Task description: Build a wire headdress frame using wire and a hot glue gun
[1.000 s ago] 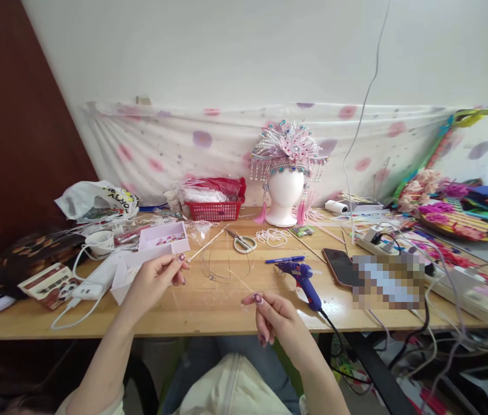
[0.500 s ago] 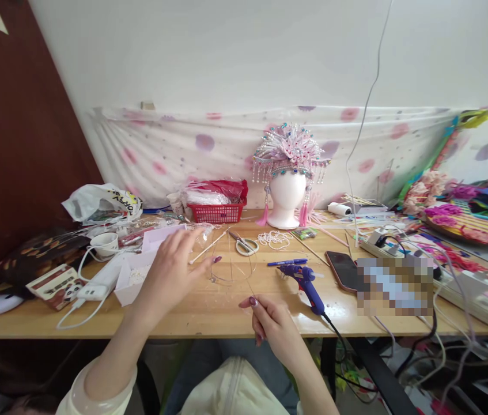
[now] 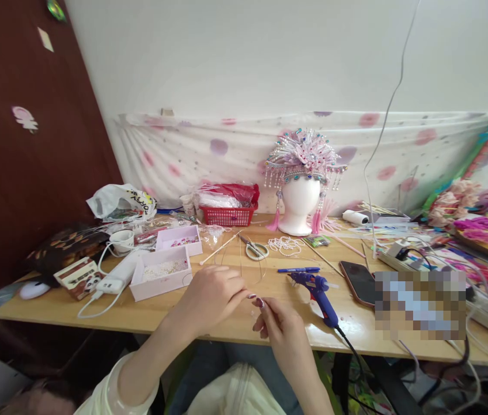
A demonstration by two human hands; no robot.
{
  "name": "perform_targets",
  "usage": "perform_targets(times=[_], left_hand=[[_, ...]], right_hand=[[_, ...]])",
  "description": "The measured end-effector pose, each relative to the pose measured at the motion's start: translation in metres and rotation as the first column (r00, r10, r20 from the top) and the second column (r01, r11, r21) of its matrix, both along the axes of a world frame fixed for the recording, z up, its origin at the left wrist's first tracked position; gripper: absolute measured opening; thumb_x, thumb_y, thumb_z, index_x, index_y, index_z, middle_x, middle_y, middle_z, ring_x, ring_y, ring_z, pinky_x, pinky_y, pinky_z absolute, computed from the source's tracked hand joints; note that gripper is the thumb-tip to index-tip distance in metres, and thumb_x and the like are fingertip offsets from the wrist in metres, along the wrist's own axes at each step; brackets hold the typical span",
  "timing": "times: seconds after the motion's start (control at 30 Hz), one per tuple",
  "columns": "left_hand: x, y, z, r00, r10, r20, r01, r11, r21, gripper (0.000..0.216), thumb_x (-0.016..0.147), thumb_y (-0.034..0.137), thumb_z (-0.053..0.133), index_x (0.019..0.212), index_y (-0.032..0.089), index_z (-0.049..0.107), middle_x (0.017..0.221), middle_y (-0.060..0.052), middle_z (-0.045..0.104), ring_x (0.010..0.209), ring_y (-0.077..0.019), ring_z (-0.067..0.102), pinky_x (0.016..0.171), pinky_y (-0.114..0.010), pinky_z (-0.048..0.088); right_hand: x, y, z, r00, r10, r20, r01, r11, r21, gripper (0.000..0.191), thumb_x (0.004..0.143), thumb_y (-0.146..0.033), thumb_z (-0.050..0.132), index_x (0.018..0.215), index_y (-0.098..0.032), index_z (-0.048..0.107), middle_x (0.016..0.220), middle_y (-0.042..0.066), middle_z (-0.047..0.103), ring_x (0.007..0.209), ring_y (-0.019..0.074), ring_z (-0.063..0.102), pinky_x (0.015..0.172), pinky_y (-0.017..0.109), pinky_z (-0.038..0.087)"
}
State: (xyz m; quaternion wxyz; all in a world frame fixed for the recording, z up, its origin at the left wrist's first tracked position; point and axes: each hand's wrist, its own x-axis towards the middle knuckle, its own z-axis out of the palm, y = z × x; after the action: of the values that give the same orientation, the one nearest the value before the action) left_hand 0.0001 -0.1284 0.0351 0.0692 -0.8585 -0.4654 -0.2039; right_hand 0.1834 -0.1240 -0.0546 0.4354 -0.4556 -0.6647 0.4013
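My left hand [image 3: 216,298] and my right hand [image 3: 286,329] meet over the front of the table, thumbs and fingertips pinched close together. A thin, springy wire [image 3: 264,272] curls up from between them in a loose loop. Where exactly each hand grips it is too fine to make out. Just beyond the loop lie scissors [image 3: 257,250], and a string of white beads [image 3: 286,246] is heaped beside them. A blue glue gun [image 3: 319,294] rests to the right of my right hand, with a blue pen [image 3: 298,270] behind it.
Boxes of white beads [image 3: 161,282] and pink gems [image 3: 178,242] stand left. A foam head [image 3: 301,202] wears a beaded headdress [image 3: 306,155] at the back, by a red basket [image 3: 229,217]. A phone [image 3: 357,282] and power strips with cables [image 3: 399,256] lie right.
My left hand has come down and right from above the bead boxes to my right hand, its fingers now pinched. The view has shifted slightly left, and the bead boxes are uncovered.
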Motion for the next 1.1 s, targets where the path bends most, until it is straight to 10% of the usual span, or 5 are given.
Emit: perform_targets(times=[0.57, 1.1], left_hand=[[-0.041, 0.012, 0.021, 0.933, -0.075, 0.353, 0.234, 0.87, -0.434, 0.023, 0.086, 0.026, 0.062, 0.075, 0.021, 0.081, 0.071, -0.004, 0.078, 0.065, -0.017, 0.067, 0.06, -0.024, 0.041], [-0.042, 0.05, 0.038, 0.903, -0.015, 0.43, 0.297, 0.746, -0.596, 0.019, 0.078, 0.03, 0.067, 0.071, 0.019, 0.08, 0.05, 0.001, 0.06, 0.046, -0.0096, 0.048, 0.046, -0.019, 0.031]], right_hand=[[0.011, -0.016, 0.023, 0.911, 0.32, 0.262, -0.365, 0.92, 0.145, 0.029, 0.091, -0.013, 0.042, 0.067, -0.023, 0.055, 0.057, -0.001, 0.063, 0.053, 0.0144, 0.055, 0.06, 0.025, 0.038], [0.032, -0.008, 0.009, 0.873, 0.476, -0.11, -0.483, 0.875, -0.048, 0.04, 0.101, -0.047, 0.047, 0.079, -0.019, 0.066, 0.056, 0.002, 0.067, 0.044, 0.0135, 0.06, 0.047, 0.023, 0.047]])
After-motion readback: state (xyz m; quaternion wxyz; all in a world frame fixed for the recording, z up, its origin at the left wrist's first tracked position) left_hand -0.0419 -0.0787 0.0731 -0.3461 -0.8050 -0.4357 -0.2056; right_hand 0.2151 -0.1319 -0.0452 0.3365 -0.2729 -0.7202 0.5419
